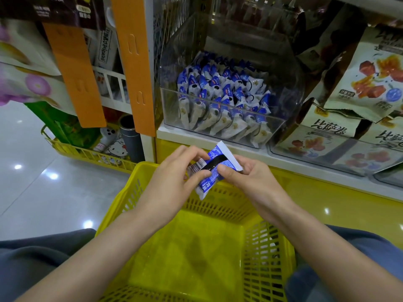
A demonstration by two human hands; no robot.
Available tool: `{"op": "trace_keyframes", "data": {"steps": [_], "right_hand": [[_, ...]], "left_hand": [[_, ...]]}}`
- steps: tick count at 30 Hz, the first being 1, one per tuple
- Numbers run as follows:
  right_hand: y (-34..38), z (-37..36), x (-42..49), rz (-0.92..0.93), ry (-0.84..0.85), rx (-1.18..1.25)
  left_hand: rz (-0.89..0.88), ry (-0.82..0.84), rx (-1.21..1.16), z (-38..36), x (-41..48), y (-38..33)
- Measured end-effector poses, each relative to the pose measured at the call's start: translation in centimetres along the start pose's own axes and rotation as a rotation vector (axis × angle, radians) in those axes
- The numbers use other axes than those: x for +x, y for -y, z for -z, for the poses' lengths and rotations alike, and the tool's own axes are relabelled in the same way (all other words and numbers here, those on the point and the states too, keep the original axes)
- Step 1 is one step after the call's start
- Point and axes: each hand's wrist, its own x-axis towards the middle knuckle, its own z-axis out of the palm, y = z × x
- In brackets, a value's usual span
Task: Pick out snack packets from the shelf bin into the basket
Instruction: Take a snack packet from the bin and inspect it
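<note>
Snack packet (214, 168) held over the yellow basket (196, 253).

Left hand (174, 177) and right hand (246, 177) both pinch the blue-and-white packet between them, above the basket's far rim; behind, the clear shelf bin (218, 123) holds many more such packets.

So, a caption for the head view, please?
Left hand and right hand pinch one packet above the basket, near the bin.

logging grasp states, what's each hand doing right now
Left hand: closed, pinching the snack packet by its left end.
Right hand: closed, pinching the same packet's right end, above the basket.
</note>
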Motion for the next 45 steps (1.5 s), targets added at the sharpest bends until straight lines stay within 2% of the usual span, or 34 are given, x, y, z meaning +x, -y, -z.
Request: {"op": "trace_keyframes", "data": {"steps": [5,10,14,16,20,24,28,33,42,45], "right_hand": [[-0.5,-0.5,0.0,0.013,-0.005,-0.016],[-0.9,-1.3,-0.2,0.066,-0.037,-0.183],[-1.2,-1.3,-0.2,0.13,-0.05,-0.419],[-1.5,-1.4,-0.3,0.157,-0.072,-0.516],[-1.9,-1.5,-0.4,0.187,-0.09,-0.652],[-2.5,-1.8,-0.5,0.192,-0.093,-0.67],[-2.8,-1.9,0.0,0.103,-0.125,-0.514],[-3.2,-1.5,1.3,-0.085,-0.155,-0.191],[-3.4,-0.2,2.9,-0.134,-0.051,-0.087],[-3.4,0.2,3.1,-0.264,-0.099,0.113]], "left_hand": [[-0.046,0.051,0.292,0.2,-0.4,-0.6],[-0.005,0.144,0.562,-0.3,-0.5,-0.5],[-0.045,0.189,0.692,-0.4,-0.5,-0.2],[-0.042,0.188,0.635,-0.6,-0.5,-0.2],[0.102,0.077,0.233,-0.9,-0.4,0.0],[0.058,0.041,0.249,-1.1,-0.6,0.3],[0.085,0.033,0.251,-1.5,-0.8,0.9],[0.199,0.129,0.092,-2.6,-0.5,2.0],[0.21,0.179,-0.166,-2.6,0.9,3.5],[0.319,0.227,-0.263,-2.9,0.9,3.6]]}}
